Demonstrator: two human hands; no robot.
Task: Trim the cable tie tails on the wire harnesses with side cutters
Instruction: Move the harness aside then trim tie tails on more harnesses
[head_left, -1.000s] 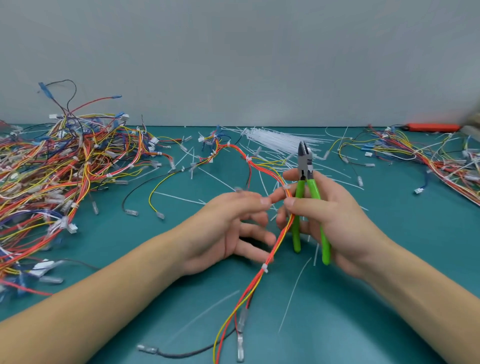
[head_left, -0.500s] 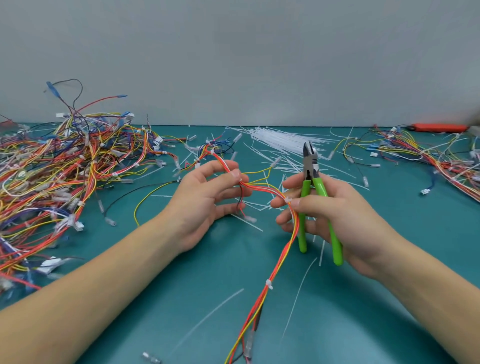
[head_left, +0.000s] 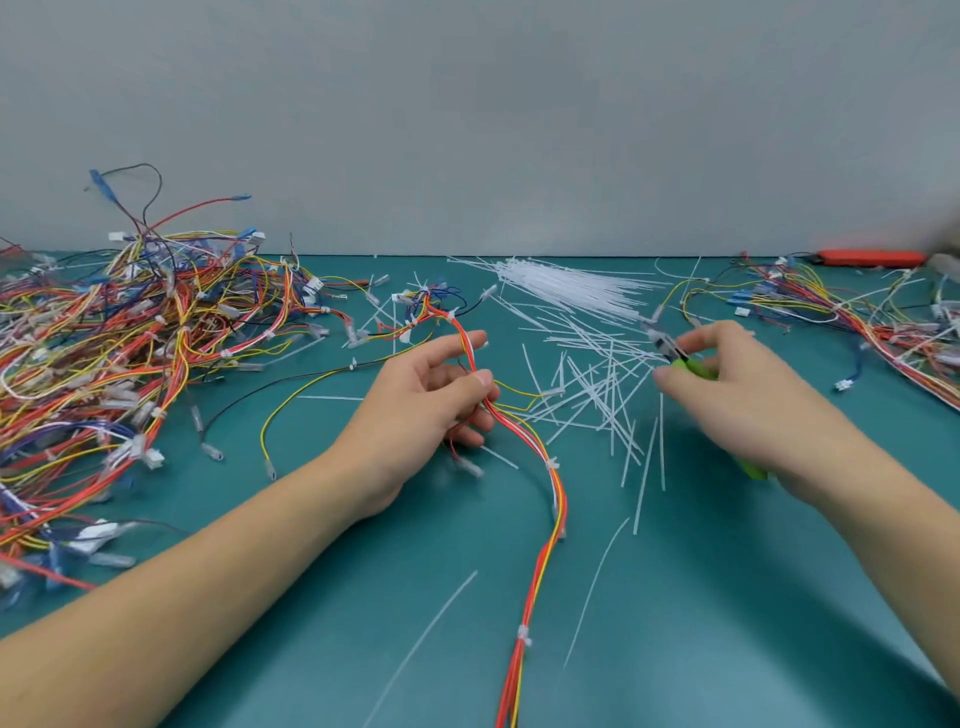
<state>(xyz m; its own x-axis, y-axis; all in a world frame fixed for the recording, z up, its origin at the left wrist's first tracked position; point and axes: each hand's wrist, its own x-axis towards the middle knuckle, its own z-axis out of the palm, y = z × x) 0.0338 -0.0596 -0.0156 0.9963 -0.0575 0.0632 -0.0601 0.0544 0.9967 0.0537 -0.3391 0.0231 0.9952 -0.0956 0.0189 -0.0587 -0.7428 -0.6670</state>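
Left hand (head_left: 423, 410) grasping a red, yellow and white wire harness (head_left: 545, 499): thumb and curled fingers pinch the bundle where it passes between them, with the index finger extended above. Right hand (head_left: 743, 400) grasping green-handled side cutters (head_left: 685, 361), fingers wrapped round the handles; the tool's head points up and to the left, and motion blur hides whether its blades are parted. Both hands are apart, over a teal table (head_left: 311, 597).

From the left hand the harness rises to a cluster of connectors (head_left: 421, 306) farther back and curves down toward the near edge, bound at intervals by white cable ties (head_left: 551, 463). One black and one yellow lead (head_left: 291, 410) branch off to the left and lie on the table.

Between the hands lie scattered white cut tie tails (head_left: 597, 395); several longer strands (head_left: 644, 483) lie nearer the viewer. Behind them, a bundle of unused white cable ties (head_left: 566, 288) rests on the table near the grey wall (head_left: 467, 114).

At far left, a large pile of multicoloured harnesses (head_left: 114, 353). At far right, a smaller pile of harnesses (head_left: 857, 312), with an orange object (head_left: 867, 257) beyond it at the table's back edge; its kind cannot be made out.
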